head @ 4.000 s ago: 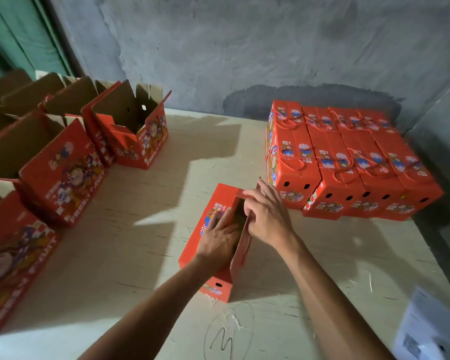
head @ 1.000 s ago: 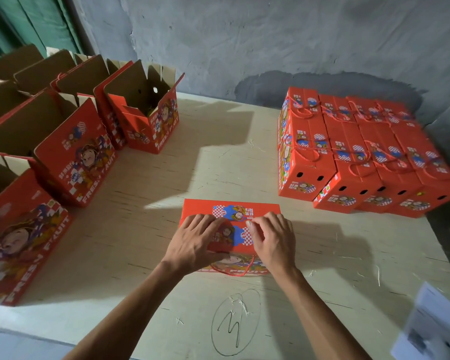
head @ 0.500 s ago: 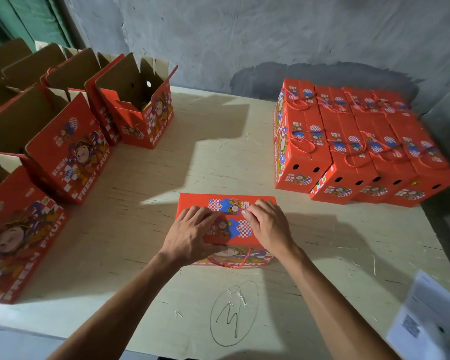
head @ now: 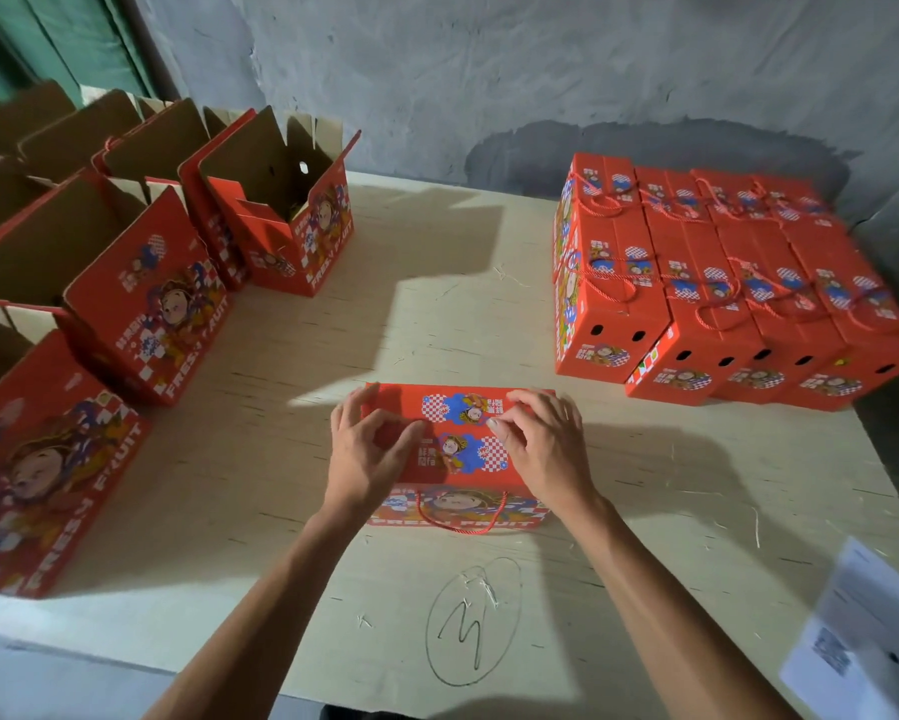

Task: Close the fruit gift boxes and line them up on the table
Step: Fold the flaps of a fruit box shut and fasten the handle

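My two hands rest on top of the red box (head: 458, 433) that sits in the middle of the table (head: 437, 324), its lid flaps folded down and its red cord handle (head: 458, 522) hanging over the side facing me. My left hand (head: 367, 454) lies on the left end of that box with the fingers loosely bent, the thumb pressing on the lid. My right hand (head: 546, 449) lies on the right end, fingers bent and fingertips pressing the flap; neither hand grips anything. Right of and beyond the box stands a tight block of closed boxes (head: 723, 288), well apart from it. To the left of the box stand the open boxes (head: 187, 262), flaps up. Just nearer me than the box is a circled pen mark (head: 471, 621), and far right of that lies a paper sheet (head: 863, 631).
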### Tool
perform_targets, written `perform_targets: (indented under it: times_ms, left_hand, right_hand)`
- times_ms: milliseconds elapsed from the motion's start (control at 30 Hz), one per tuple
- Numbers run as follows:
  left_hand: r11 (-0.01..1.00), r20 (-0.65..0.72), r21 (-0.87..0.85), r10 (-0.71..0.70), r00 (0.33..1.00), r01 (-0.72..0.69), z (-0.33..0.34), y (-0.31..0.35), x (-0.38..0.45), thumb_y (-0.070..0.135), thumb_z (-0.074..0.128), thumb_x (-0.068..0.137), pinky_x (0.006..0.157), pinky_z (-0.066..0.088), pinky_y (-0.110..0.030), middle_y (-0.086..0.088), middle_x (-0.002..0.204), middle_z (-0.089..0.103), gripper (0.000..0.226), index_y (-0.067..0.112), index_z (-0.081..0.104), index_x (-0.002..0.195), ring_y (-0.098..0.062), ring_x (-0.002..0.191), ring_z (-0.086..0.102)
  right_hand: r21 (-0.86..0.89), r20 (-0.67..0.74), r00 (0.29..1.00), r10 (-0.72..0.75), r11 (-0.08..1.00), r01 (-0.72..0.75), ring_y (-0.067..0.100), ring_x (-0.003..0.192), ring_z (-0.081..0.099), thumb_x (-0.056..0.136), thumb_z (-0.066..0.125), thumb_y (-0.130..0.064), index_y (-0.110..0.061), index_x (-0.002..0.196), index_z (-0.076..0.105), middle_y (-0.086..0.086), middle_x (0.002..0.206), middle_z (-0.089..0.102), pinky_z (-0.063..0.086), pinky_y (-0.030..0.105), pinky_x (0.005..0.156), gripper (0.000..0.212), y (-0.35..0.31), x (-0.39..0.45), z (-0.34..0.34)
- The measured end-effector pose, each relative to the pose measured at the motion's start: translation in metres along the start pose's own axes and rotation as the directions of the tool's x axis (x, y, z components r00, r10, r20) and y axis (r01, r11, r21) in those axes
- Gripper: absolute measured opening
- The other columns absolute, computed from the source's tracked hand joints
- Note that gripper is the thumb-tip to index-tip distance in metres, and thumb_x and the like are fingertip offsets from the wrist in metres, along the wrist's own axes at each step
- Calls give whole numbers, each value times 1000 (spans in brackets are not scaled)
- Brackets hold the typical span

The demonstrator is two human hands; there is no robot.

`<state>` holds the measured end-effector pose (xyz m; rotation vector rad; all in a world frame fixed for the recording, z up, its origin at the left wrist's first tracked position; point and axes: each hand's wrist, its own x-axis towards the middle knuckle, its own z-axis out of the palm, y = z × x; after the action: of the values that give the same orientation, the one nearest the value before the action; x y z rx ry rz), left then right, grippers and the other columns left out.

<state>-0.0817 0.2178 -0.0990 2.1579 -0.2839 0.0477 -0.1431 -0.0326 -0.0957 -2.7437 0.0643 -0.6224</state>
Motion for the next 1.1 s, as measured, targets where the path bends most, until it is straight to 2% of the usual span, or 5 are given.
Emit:
perform_targets:
  times_ms: [300, 433, 633, 1000, 1100]
  left_hand:
    - [977, 190, -137, -138, 972, 166, -11, 7, 17, 47, 81, 83, 111, 43, -54, 6, 161, 38, 18, 29, 79, 83, -22, 142, 42]
    - [958, 213, -200, -163, 963, 207, -12, 9, 15, 50, 81, 78, 103, 53, -49, 0, 162, 31, 63, 31, 62, 135, -23, 134, 50]
    - [755, 254, -475, -375, 892, 452, -13, 6, 7, 48, 82, 66, 81, 62, -36, 1, 101, 78, 59, 25, 67, 118, -24, 97, 75]
    - [656, 208, -606, -416, 885, 451, -8, 3, 2, 39, 83, 70, 67, 62, -31, 6, 96, 79, 35, 37, 73, 104, -19, 87, 77]
    - [696, 135, -581, -428, 894, 421, -2, 0, 3, 24, 82, 81, 75, 63, -38, 6, 94, 79, 27, 42, 74, 98, -22, 89, 77]
  right_hand:
    - [-25, 93, 992, 87, 996, -85, 24, 134, 53, 101, 59, -42, -18, 95, 73, -3, 137, 63, 28, 59, 115, 29, -11, -2, -4]
    - [24, 16, 975, 222, 975, -223, 26, 136, 51, 95, 69, -47, -16, 118, 69, 5, 144, 57, 37, 57, 110, 39, -18, -9, -6]
    - [216, 186, 818, 544, 790, -574, 26, 145, 42, 87, 64, -69, -15, 156, 32, 7, 162, 38, 42, 42, 109, 94, -22, -10, -12]
    - [597, 206, 709, 674, 488, -637, -6, 80, 69, 84, 77, -59, -50, 98, 65, -27, 89, 73, 52, 10, 63, 20, -11, -24, -8]
    - [575, 177, 690, 702, 496, -651, -18, 77, 60, 81, 80, -56, -37, 124, 65, -32, 87, 67, 40, -3, 61, 50, -14, -22, -8]
